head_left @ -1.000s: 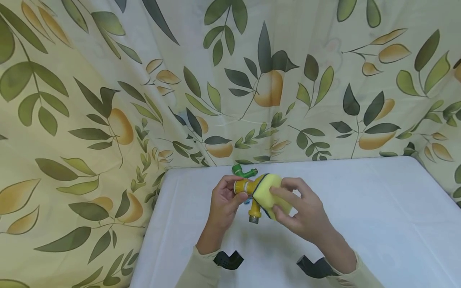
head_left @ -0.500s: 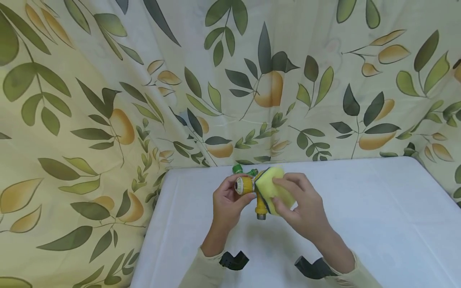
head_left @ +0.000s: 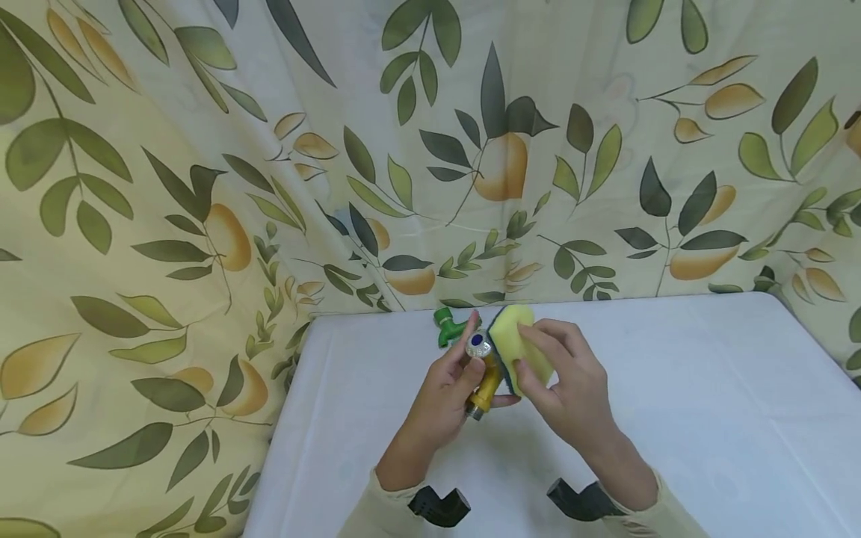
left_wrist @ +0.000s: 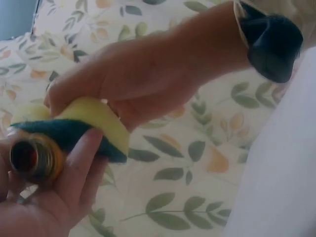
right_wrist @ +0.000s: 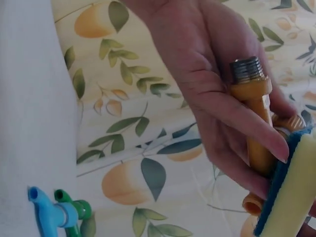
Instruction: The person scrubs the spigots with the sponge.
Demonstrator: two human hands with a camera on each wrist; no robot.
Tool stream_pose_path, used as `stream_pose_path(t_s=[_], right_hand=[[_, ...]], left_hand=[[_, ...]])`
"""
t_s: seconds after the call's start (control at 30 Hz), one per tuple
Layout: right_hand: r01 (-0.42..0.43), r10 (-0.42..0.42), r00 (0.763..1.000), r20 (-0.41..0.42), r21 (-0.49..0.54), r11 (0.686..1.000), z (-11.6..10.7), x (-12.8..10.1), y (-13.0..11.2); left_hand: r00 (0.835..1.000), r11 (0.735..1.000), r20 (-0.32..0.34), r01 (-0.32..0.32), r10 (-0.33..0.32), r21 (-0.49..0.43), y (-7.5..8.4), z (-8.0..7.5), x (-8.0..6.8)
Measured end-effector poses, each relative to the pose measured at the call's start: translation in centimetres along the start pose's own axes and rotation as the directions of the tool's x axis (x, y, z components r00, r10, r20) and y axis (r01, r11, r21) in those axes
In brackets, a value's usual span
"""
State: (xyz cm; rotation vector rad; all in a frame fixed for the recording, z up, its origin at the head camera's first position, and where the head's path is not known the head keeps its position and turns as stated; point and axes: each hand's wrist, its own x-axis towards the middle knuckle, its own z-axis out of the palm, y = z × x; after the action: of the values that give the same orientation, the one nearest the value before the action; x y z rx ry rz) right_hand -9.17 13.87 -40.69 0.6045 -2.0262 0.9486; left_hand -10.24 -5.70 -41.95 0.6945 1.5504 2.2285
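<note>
tap (head_left: 486, 381): glossy yellow plastic body, threaded end of bright, ridged metal; silvery shiny cap with a blue centre
sponge (head_left: 521, 351): soft, porous yellow foam, matt; dark blue-green scouring layer, rough and fibrous
green tap (head_left: 447, 325): smooth glossy plastic, near the tabletop's far edge
tabletop (head_left: 706, 388): white cloth cover, matt, faintly creased
curtain (head_left: 202, 187): thin printed fabric, matt, softly folded
</note>
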Motion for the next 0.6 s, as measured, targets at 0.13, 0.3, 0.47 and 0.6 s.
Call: stream_pose_path(t_s=[0.13,0.3,0.47,0.6], right_hand=[[0.033,-0.035,0.998,0.059,0.026,0.999,-0.5,0.0,0.0],[0.046,-0.047,0.983,0.175,0.013,0.999,-1.2,0.4,0.0],[0.065,-0.058,0.963,0.264,-0.019,0.998,-1.4,0.8,0.0],[0.053,-0.035,0.962,0.271,-0.059,0.997,-1.3,1.0,0.2]], left_hand=[[0.999,0.992,0.023,-0.031,0.028,0.118,-0.1,-0.9,-0.1],[0.983,0.894,-0.097,-0.097,0.155,0.437,-0.5,-1.7,0.0],[0.955,0.789,-0.166,-0.096,0.245,0.607,-0.7,-2.0,0.2],[0.942,0.735,-0.183,-0.090,0.282,0.672,-1.1,-2.0,0.3]])
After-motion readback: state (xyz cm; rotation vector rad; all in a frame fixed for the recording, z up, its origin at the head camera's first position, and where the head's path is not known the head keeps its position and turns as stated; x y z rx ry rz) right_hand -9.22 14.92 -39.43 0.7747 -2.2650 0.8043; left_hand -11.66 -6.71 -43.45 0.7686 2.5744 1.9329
